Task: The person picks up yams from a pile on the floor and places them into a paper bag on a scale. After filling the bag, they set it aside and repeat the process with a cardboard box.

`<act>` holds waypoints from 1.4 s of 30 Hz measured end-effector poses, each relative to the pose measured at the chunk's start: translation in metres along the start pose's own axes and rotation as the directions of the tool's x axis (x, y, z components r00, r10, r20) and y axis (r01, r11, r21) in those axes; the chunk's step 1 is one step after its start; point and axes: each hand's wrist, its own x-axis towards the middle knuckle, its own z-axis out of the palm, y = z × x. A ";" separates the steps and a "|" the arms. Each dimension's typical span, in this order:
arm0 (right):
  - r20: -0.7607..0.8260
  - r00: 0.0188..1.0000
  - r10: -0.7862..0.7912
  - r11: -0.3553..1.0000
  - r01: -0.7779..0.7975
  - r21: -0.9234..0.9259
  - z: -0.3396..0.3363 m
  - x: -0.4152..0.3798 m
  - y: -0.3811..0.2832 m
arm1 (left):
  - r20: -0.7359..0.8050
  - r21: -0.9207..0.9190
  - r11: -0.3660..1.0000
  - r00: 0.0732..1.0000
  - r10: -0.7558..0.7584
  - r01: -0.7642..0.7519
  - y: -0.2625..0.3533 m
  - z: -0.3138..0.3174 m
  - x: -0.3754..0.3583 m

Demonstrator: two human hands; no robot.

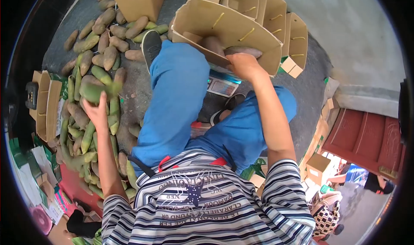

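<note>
My left hand (97, 112) is closed around a green radish (91, 92), slightly blurred, held above the pile at the left. Beneath it lie several long green and soil-brown radishes (88, 137). My right hand (246, 66) grips the near rim of an open cardboard box (189, 16), fingers partly hidden over the edge. Inside that box rest a few brownish, elongated roots (243, 51), partly covered by the wall and hand. Yellow cord loops hang on the far wall of the box. A scale with a display panel (222, 87) shows just below the box, between my legs.
More cardboard boxes with yellow cords (297, 40) stand behind and right of the open one. Another carton (136, 3) is at the upper left, beside brown roots (110, 55). A tall carton (46, 104) stands left of the pile. A red door (362, 137) is at the right.
</note>
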 end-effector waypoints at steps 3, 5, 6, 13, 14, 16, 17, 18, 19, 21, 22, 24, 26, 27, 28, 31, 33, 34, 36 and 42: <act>-0.004 1.000 0.004 1.000 -0.004 0.029 -0.005 -0.002 -0.005 | -0.006 -0.350 0.927 0.990 0.142 -0.135 0.113 0.045 0.029; -0.008 1.000 0.005 0.999 -0.005 0.032 -0.003 -0.001 -0.003 | 0.070 -0.468 0.869 0.973 0.218 -0.161 0.171 0.075 0.033; -0.008 1.000 0.004 0.999 -0.004 0.031 -0.001 0.000 -0.002 | 0.127 -0.533 0.832 0.957 0.260 -0.155 0.193 0.091 0.032; -0.033 0.999 -0.019 1.000 0.019 0.006 -0.002 -0.002 -0.002 | 0.490 -0.425 0.905 0.834 0.255 -0.027 0.183 0.153 0.028; -0.030 0.999 -0.016 1.000 0.016 -0.008 -0.002 -0.001 -0.002 | 0.487 -0.386 0.921 0.836 0.253 -0.053 0.163 0.146 0.029; -0.031 0.999 -0.018 1.000 0.017 -0.009 -0.002 -0.002 -0.001 | 0.513 -0.272 0.962 0.844 0.158 -0.015 0.109 0.124 0.031; -0.037 0.999 -0.025 1.000 0.025 0.005 -0.002 -0.002 -0.001 | 0.520 -0.202 0.979 0.844 0.131 -0.028 0.075 0.112 0.029; -0.044 0.998 -0.032 0.999 0.033 0.018 -0.003 -0.002 -0.001 | 0.524 -0.132 0.990 0.845 0.105 -0.041 0.037 0.099 0.025; -0.054 0.998 -0.030 0.999 0.032 0.031 -0.002 -0.003 -0.001 | 0.533 0.000 0.999 0.845 0.028 -0.033 0.000 0.083 0.014; -0.071 0.997 -0.028 0.998 0.032 0.057 0.000 -0.003 0.000 | 0.578 0.334 0.941 0.800 -0.161 -0.053 -0.067 0.047 -0.015; -0.062 0.998 -0.017 0.998 0.020 0.051 -0.002 -0.004 -0.002 | 0.609 0.447 0.886 0.767 -0.203 -0.120 -0.113 0.027 -0.035; -0.044 0.999 0.005 0.999 -0.004 0.038 -0.006 -0.006 -0.006 | 0.569 0.701 0.700 0.698 -0.434 -0.136 -0.146 -0.009 -0.080; -0.045 0.999 -0.007 0.999 0.009 0.033 0.000 -0.005 -0.004 | 0.576 0.750 0.653 0.586 -0.571 -0.101 -0.195 -0.048 -0.121; -0.046 0.999 -0.014 1.000 0.015 0.028 0.001 -0.004 -0.002 | 0.560 0.787 0.610 0.521 -0.644 -0.091 -0.245 -0.062 -0.143; -0.056 0.998 -0.014 0.999 0.016 0.037 -0.001 -0.004 -0.002 | 0.539 0.821 0.564 0.451 -0.711 -0.092 -0.289 -0.076 -0.163; -0.062 0.998 -0.010 0.998 0.014 0.061 -0.006 -0.007 -0.005 | 0.445 0.869 0.494 0.464 -0.766 -0.018 -0.252 -0.094 -0.199; -0.037 0.999 0.000 0.997 0.002 0.075 -0.008 -0.007 -0.006 | 0.420 0.872 0.490 0.488 -0.765 0.018 -0.219 -0.090 -0.205; -0.032 0.999 0.003 0.997 -0.001 0.075 -0.008 -0.008 -0.005 | 0.414 0.871 0.490 0.492 -0.766 0.029 -0.212 -0.089 -0.205; -0.024 1.000 0.002 0.997 0.000 0.078 -0.008 -0.007 -0.006 | 0.410 0.868 0.495 0.495 -0.766 0.048 -0.202 -0.087 -0.205; -0.014 0.999 0.030 0.998 -0.029 0.057 -0.008 -0.007 -0.008 | 0.409 0.867 0.496 0.489 -0.771 0.056 -0.170 -0.082 -0.202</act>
